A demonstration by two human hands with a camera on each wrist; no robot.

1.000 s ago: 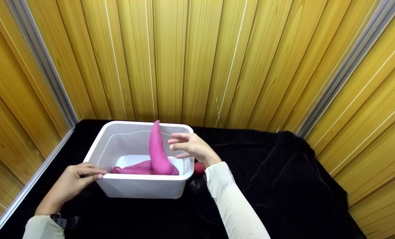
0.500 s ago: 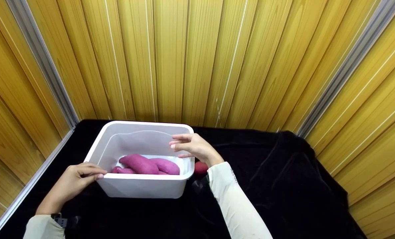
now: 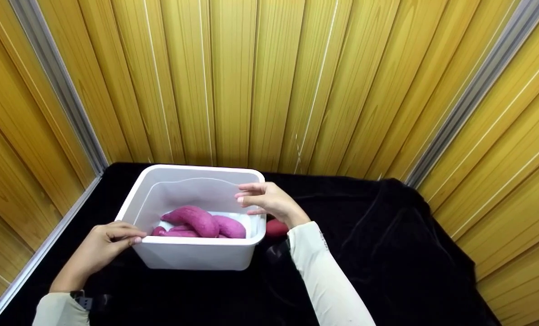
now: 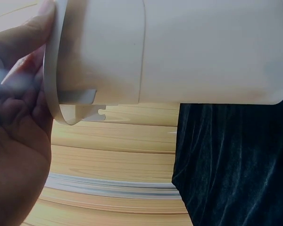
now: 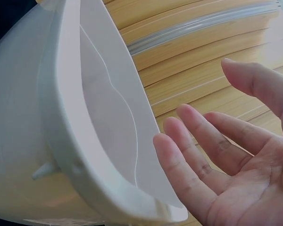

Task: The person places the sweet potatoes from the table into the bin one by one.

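Several purple-pink sweet potatoes [image 3: 201,222] lie piled in a white plastic bin [image 3: 197,253], a curved one on top; the front wall hides part of the pile. At the bin's front left corner my left hand [image 3: 107,240] pinches the rim, and the left wrist view shows the thumb and fingers on either side of that rim [image 4: 51,70]. My right hand [image 3: 271,201] hovers by the bin's right rim with nothing in it. Its fingers [image 5: 193,181] are spread and slightly bent in the right wrist view.
A red object [image 3: 276,227] stands just right of the bin, partly behind my right wrist. Black cloth [image 3: 378,253] covers the table. Wood-look panels [image 3: 274,90] rise behind and on both sides, with grey metal strips [image 3: 459,99] at the corners.
One sweet potato stood upright in the bin a second ago; it has tipped over and lies on the others. My right hand has drifted slightly right. The left hand keeps its place.
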